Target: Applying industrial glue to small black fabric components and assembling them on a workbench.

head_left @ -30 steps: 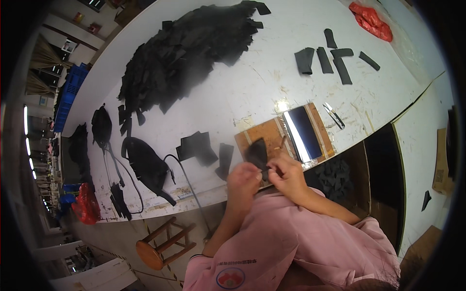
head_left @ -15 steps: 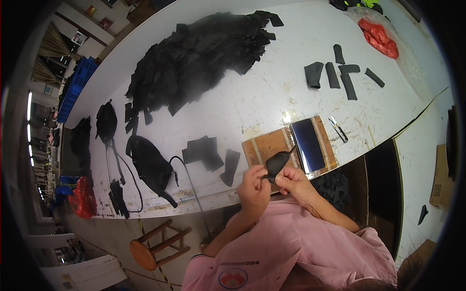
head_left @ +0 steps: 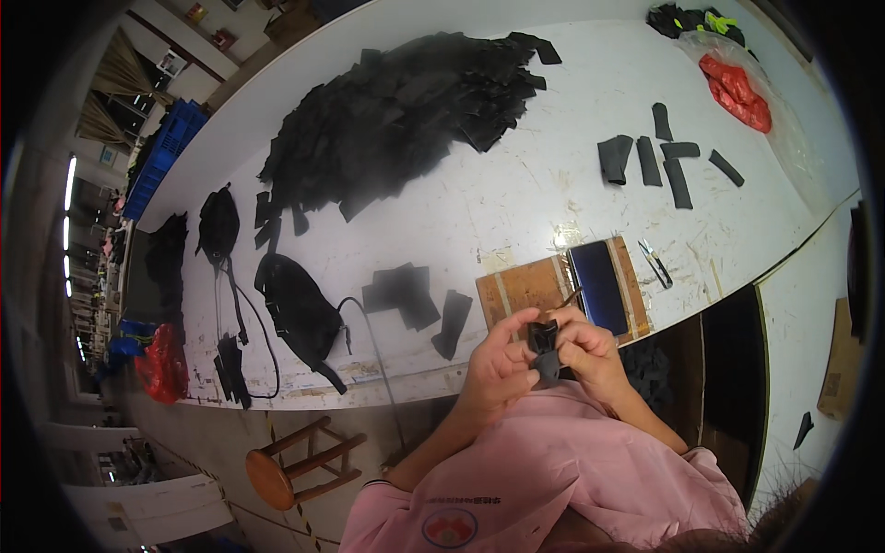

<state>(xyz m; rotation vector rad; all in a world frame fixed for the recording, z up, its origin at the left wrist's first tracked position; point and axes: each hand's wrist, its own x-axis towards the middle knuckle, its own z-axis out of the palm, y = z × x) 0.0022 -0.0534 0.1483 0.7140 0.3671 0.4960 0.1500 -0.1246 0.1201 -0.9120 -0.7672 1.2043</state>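
At a white worktable, we hold a small dark fabric piece at six o'clock from the brown board, left hand clamped on its nine o'clock side, right hand pinching at three. Good handling, we judge, means even tension, thumbs close together, so limp cloth won't pucker.
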